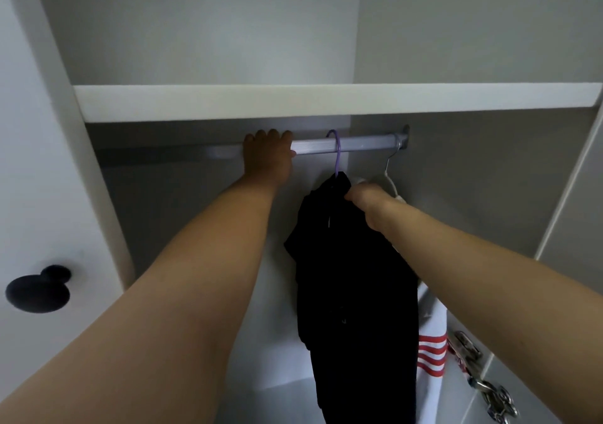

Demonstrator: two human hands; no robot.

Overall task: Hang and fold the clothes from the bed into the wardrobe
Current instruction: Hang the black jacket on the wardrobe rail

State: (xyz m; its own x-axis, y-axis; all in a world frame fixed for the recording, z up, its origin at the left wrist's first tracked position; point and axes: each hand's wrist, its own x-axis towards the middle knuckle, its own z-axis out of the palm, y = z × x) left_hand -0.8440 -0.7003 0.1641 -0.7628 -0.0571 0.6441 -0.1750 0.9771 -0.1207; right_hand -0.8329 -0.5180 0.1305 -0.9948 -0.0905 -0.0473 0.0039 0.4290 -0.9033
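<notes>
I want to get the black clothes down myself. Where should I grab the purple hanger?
Probably grip the purple hanger by its neck, just under the rail, reaching in from the front. That is its only bare part, since the black garment covers the rest.

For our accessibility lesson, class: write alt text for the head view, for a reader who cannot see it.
A person's left hand grips a wardrobe rail while the right hand holds the top of a black garment on a purple hanger hooked over that rail. To its right hangs a white garment with red stripes; a shelf runs above.
</notes>
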